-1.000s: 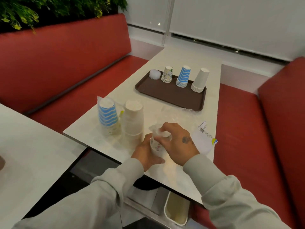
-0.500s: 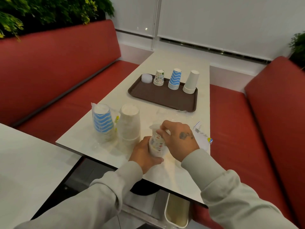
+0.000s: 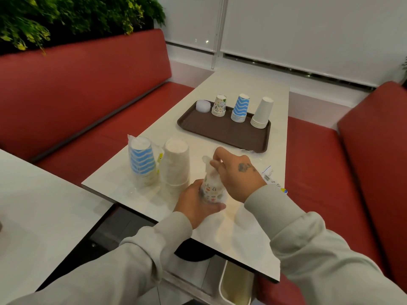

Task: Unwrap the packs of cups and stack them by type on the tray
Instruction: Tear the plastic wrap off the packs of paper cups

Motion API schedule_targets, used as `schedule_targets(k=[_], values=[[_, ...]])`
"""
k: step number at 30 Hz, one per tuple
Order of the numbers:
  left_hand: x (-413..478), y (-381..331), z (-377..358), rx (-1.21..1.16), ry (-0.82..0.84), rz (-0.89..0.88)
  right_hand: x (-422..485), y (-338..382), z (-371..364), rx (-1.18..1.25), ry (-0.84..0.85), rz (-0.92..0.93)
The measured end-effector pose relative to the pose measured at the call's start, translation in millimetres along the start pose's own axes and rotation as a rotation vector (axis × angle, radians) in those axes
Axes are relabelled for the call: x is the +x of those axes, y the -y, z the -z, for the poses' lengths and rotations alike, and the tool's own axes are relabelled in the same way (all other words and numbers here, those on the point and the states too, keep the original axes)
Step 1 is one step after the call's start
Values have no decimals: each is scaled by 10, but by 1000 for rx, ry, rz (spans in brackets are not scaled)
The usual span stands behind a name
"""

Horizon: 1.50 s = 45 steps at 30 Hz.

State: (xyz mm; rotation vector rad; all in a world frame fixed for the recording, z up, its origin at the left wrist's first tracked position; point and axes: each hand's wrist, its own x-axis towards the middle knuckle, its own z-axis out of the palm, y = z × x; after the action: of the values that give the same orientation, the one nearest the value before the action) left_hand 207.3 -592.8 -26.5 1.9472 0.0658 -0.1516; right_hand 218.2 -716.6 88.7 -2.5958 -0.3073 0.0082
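A small pack of patterned cups [image 3: 213, 190] in clear plastic stands near the table's front edge. My left hand [image 3: 196, 205] grips its base. My right hand [image 3: 236, 175] pinches the plastic wrap at its top. To the left stand a wrapped pack of blue zigzag cups [image 3: 142, 160] and a wrapped pack of plain white cups [image 3: 176, 164]. Farther back, the brown tray [image 3: 220, 130] holds upside-down stacks: clear lids or cups [image 3: 203, 106], patterned cups [image 3: 219, 106], blue zigzag cups [image 3: 240, 108] and white cups [image 3: 262, 113].
An empty plastic wrapper with a label [image 3: 272, 177] lies at the table's right edge beside my right hand. Red benches [image 3: 326, 164] flank the white table [image 3: 240, 227]. A second white table [image 3: 33, 216] is at the left. A bin [image 3: 235, 285] sits under the table.
My right hand has lifted from the top of the patterned pack and pulls the wrap upward. The view has shifted slightly; the left hand keeps its hold on the base.
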Motion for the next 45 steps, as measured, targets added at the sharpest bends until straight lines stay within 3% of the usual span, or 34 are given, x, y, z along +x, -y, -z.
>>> schedule_targets(k=[6, 10, 13, 15, 17, 23, 28, 33, 38, 45], values=[[-44, -126, 33, -18, -66, -42, 11, -41, 57, 89, 44, 43], [-64, -177, 83, -41, -25, -68, -11, -87, 43, -93, 115, 98], [-103, -226, 80, 68, -1, -127, 11, -99, 0, -176, 149, 106], [-87, -234, 44, -137, -38, -61, 29, -105, -22, -182, 124, 110], [-96, -287, 66, -165, -93, -66, 35, -120, -39, -194, 94, 130], [-155, -469, 107, -169, -95, -168, 51, -165, 13, -19, 34, 140], [-136, -483, 103, -136, -138, -167, 96, -175, 85, 48, 78, 101], [-79, -479, 155, -97, -217, -192, 41, -298, 198, 254, -70, 71], [-70, -476, 188, -33, -150, -287, -48, -353, 138, 140, 129, 113], [-42, -444, 183, 34, -244, -358, -19, -260, 50, -27, 118, 79]])
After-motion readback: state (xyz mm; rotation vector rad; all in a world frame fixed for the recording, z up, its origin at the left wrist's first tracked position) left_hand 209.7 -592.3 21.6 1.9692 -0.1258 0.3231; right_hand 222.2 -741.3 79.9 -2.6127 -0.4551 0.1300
